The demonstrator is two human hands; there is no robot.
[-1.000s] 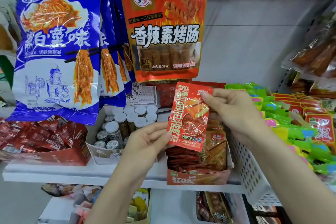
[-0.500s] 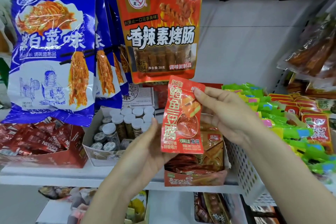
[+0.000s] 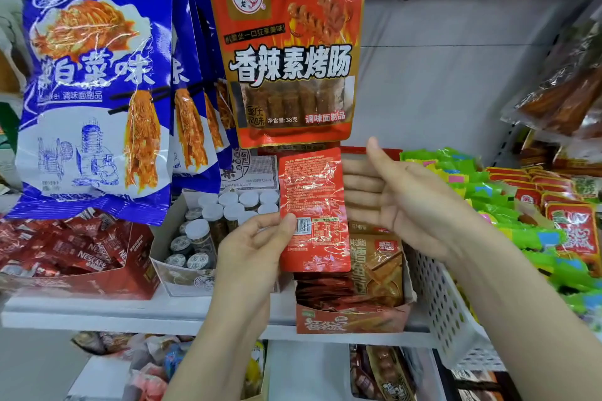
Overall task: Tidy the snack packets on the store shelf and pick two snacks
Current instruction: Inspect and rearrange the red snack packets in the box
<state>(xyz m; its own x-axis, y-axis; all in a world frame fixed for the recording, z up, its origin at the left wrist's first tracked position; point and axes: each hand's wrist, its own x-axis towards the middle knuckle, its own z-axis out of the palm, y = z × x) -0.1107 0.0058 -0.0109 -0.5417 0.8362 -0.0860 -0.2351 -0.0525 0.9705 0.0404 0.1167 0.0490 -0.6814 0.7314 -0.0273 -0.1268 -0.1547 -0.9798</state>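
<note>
Your left hand [image 3: 250, 244] pinches the small red snack packet [image 3: 312, 208] by its lower left edge, thumb on the side facing you. The packet stands upright in the air, printed back with barcode toward you, above the open red display box [image 3: 348, 322] of similar packets on the white shelf [image 3: 97, 316]. Your right hand [image 3: 400, 205] is relaxed and spread, palm facing left, fingers straight and holding nothing; its fingertips sit just beside the packet's right edge, and contact is unclear. Directly above the packet hangs 1 orange-red sausage snack bag [image 3: 290, 55]. Left of that hang several blue noodle-snack bags [image 3: 94, 91]. Behind your left hand is a carton of white-capped jars [image 3: 228, 218], with a red box of Nescafe sachets [image 3: 75, 254] further left. A white perforated basket [image 3: 446, 312] of green packets [image 3: 521, 231] sits to the right.
</note>
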